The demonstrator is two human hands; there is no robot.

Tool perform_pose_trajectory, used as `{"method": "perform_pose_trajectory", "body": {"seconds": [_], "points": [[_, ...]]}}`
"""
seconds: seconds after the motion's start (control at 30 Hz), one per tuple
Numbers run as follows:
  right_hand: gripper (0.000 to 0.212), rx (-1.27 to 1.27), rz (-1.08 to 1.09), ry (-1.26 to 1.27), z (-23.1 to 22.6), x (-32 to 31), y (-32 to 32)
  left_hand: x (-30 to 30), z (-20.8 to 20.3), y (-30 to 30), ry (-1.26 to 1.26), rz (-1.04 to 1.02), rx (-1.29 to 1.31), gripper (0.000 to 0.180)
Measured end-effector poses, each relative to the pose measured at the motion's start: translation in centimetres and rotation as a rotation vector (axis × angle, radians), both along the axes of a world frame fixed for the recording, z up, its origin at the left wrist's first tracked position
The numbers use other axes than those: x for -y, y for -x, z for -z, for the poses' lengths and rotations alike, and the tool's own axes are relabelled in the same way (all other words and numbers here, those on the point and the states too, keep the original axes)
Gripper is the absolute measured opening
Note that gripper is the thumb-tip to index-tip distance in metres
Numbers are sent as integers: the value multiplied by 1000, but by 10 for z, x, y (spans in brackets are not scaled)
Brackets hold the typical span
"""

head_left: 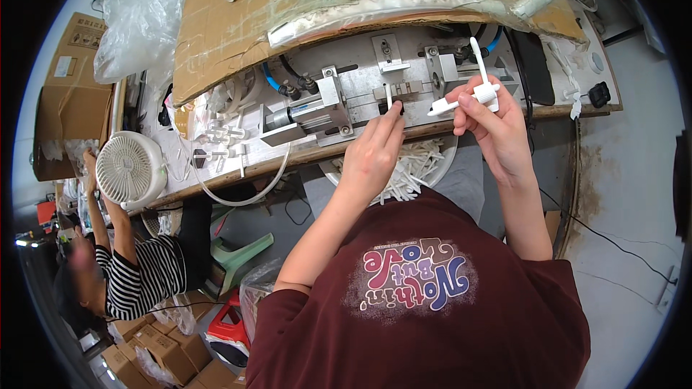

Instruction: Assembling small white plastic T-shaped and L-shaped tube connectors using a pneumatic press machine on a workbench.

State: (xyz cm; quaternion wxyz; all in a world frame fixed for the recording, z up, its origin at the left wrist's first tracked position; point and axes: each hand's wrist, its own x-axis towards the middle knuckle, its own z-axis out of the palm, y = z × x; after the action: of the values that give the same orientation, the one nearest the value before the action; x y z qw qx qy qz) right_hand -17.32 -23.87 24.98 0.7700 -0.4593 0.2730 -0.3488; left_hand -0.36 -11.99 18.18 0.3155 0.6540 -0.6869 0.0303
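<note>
Head view: your left hand (373, 155) reaches up the middle of the frame to the small metal fixture (412, 88), and a white stick (389, 94) lies just above those fingertips, its long axis running nearly straight up the frame. That hand is clearly the nearer one; your right hand (501, 133) is raised at right of centre, apart from the fixture. Your left fingers are extended and close together at the stick's lower end, but you can't tell from here whether they pinch it or only touch beside it. Your right thumb and fingers pinch a white capped part (486, 94); its thin stem points up the frame, while a second white length with a dark tip (443, 107) points left, toward the fixture. Whether those are one joined piece or two held together is hard to make out. Your left fingertips hide the stick's lower end, so how it sits in the fixture is unclear. In the lower middle, your body and left forearm cover part of the white tub (452, 156) of loose sticks (412, 176).
</note>
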Motion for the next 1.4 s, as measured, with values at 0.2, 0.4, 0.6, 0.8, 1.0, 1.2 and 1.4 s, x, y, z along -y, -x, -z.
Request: {"method": "perform_pose_trajectory", "body": {"seconds": [0.2, 0.4, 0.6, 0.8, 1.0, 1.2, 1.4], "points": [[17, -3, 15, -11, 3, -1, 4, -1, -5, 3, 109, -83, -216, 30], [16, -44, 0, -1, 0, -5, 2, 3, -10, -6, 119, -112, 101, 27], [14, -95, 78, 135, 2, -10, -1, 8, -12, -7, 98, -121, 137, 28], [26, -429, 327, 1141, 21, -16, 0, 4, -22, -5, 61, -39, -268, 33], [34, -324, 265, 1471, 30, -27, -20, -3, -57, 12, 71, 112, -1016, 36], [36, -382, 197, 1450, 28, -19, -17, -12, -44, 4, 56, -58, -699, 31], [12, -246, 230, 627, 19, -24, -15, -6, -9, 0, 42, -114, -43, 28]]}}
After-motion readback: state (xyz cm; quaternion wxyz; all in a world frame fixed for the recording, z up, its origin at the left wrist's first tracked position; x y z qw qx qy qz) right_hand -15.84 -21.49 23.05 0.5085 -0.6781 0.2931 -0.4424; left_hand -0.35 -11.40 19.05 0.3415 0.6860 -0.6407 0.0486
